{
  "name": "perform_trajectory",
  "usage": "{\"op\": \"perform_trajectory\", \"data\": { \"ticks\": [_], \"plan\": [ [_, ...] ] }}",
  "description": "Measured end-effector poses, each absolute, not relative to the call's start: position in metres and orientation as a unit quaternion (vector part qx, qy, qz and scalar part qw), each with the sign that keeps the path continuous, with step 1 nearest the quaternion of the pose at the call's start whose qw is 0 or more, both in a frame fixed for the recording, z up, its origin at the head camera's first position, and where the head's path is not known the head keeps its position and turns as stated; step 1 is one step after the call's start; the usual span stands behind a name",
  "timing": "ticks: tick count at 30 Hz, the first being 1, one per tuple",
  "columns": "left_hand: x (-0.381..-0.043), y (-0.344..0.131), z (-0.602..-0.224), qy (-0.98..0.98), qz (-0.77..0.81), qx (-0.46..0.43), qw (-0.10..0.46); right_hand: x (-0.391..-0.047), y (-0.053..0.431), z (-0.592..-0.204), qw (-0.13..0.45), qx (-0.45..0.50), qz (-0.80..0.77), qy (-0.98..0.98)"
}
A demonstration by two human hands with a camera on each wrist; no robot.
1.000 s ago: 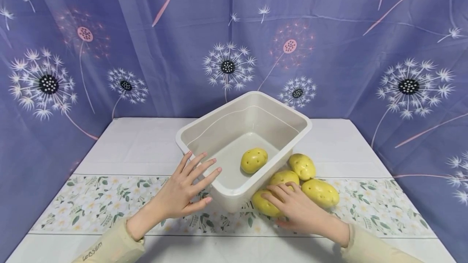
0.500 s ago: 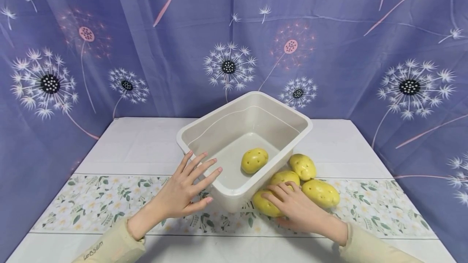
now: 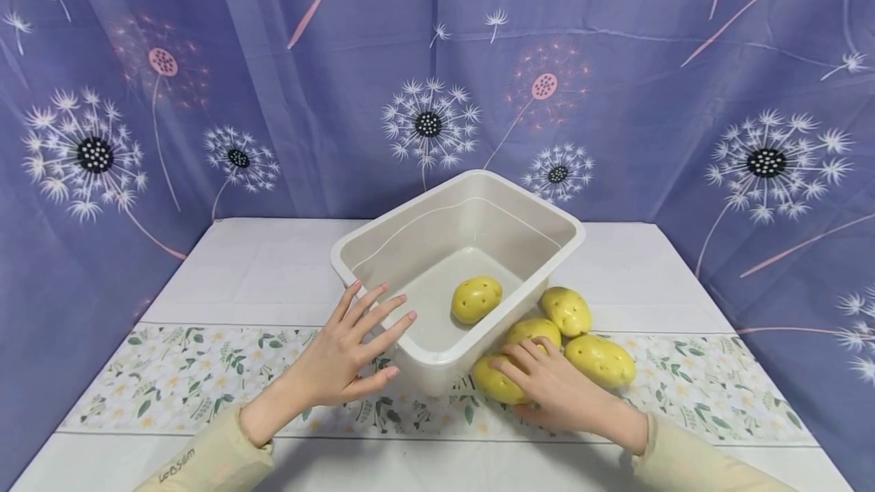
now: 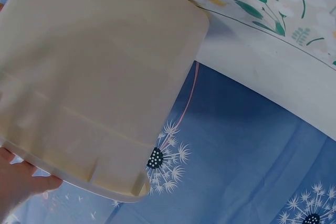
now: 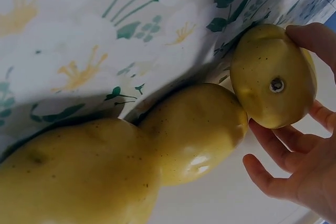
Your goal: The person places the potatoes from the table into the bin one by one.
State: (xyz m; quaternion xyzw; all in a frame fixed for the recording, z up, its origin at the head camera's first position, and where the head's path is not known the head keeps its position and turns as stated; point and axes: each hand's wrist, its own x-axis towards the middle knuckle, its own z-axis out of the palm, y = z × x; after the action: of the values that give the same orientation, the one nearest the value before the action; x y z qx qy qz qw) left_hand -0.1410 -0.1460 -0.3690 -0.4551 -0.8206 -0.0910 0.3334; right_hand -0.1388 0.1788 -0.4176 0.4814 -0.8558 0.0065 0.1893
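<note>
A light grey plastic tub point(image 3: 410, 238) stands skewed on the table, with one yellow potato point(image 3: 476, 299) inside on its floor. My left hand point(image 3: 342, 355) rests with spread, fairly straight fingers at the tub's near-left rim; the left wrist view shows its fingers point(image 4: 39, 184) along the rim. Outside the near-right wall, my right hand point(image 3: 560, 393) grips the nearest potato point(image 3: 497, 382). In the right wrist view the thumb is on one side of that potato point(image 5: 273, 82) and the fingers on the other. Its underside is out of sight.
Three more yellow potatoes lie beside the tub: one potato point(image 3: 533, 331) against its wall, another potato point(image 3: 566, 312) behind, and a third potato point(image 3: 601, 361) to the right. A floral runner point(image 3: 205, 378) crosses the white table point(image 3: 260, 257). Purple dandelion curtains point(image 3: 328, 97) enclose the back and sides.
</note>
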Motion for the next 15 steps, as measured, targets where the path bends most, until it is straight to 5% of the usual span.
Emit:
{"op": "perform_trajectory", "data": {
  "ticks": [15],
  "plan": [
    [-0.139, -0.154, -0.375, -0.831, -0.09, -0.437, 0.332, -0.15, 0.169, -0.425, 0.183, 0.497, 0.01, -0.848]
  ]
}}
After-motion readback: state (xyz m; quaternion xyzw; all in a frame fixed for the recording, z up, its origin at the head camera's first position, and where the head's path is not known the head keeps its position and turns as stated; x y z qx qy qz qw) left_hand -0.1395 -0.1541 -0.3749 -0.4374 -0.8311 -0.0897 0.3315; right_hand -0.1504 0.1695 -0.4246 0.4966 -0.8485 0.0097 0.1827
